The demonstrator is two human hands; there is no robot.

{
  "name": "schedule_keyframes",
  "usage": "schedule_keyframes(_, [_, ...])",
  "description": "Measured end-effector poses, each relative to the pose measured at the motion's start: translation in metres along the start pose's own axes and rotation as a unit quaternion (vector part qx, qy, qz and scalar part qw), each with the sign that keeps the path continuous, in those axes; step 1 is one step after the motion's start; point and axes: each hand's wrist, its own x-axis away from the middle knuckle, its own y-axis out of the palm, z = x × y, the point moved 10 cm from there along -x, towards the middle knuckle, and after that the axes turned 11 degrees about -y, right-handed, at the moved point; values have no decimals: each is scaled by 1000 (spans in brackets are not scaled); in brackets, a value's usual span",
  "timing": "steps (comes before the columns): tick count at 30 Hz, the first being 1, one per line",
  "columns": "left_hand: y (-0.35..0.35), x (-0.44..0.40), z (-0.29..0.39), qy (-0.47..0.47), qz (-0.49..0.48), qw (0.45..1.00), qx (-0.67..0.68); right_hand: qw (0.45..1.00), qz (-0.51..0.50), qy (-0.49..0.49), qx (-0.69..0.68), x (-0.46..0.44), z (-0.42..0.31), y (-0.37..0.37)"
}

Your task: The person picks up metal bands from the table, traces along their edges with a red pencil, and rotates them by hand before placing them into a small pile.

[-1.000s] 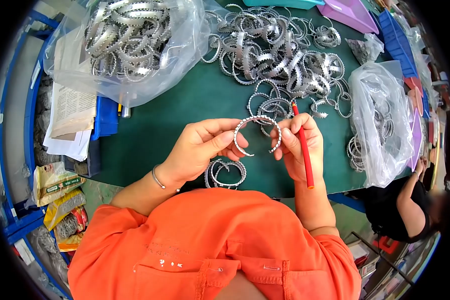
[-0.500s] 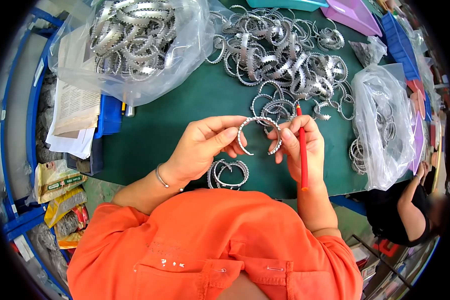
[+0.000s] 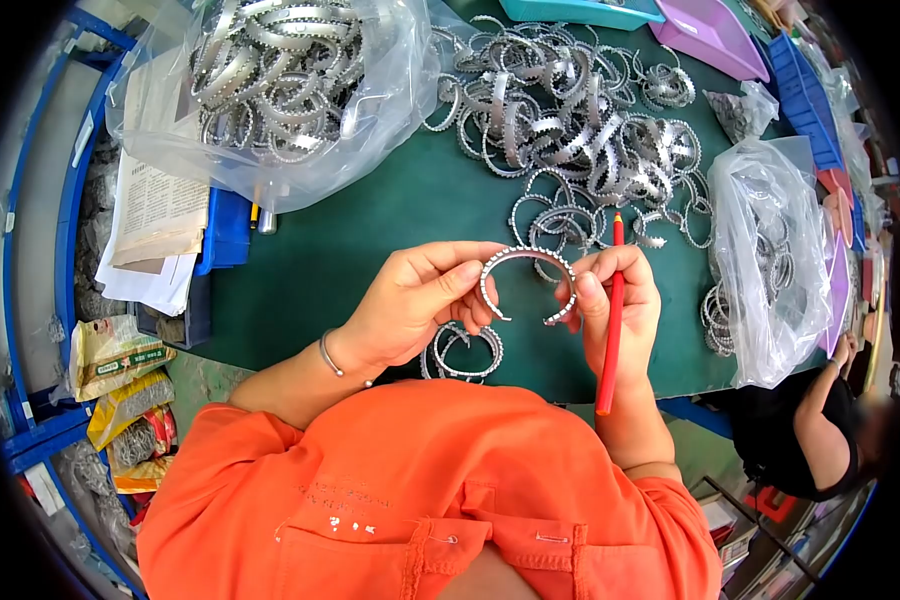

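Note:
An open, toothed metal ring [image 3: 526, 254] is held up between both hands, its gap facing my body. My left hand [image 3: 425, 295] pinches the ring's left side between thumb and fingers. On the ring's right side, my right hand [image 3: 610, 300] grips with thumb and fingertips. That hand also carries a red pencil [image 3: 611, 345], which lies across the fingers with its tip pointing away from me. Just below my left hand, a few similar rings [image 3: 467, 372] lie on the green table [image 3: 310, 250]. More loose rings [image 3: 560, 215] lie beyond the held one.
A large heap of metal rings [image 3: 580, 110] covers the far middle. Plastic bags of rings stand at the far left [image 3: 370, 130] and right [image 3: 760, 350]. Papers [image 3: 160, 215] and a blue bin [image 3: 228, 230] are at left. Another person [image 3: 805, 430] is at the right.
Both hands and the ring have shifted slightly right and toward my body. The red pencil has tilted, its lower end swinging left. The whole view has also shifted a little.

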Motion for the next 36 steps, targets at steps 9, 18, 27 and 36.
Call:
schedule_keyframes(9, [-9,3,7,48,11,998,-30,988,-48,-135,60,0,-20,8])
schedule_keyframes(18, [-2,10,29,172,32,981,-88,939,-105,-292,147,6,-47,21])
schedule_keyframes(27, [2,17,38,260,9,959,-111,922,-142,-329,145,11,-60,30])
schedule_keyframes(36, [16,42,62,362,36,901,-237,946,-101,-272,143,9,-46,20])
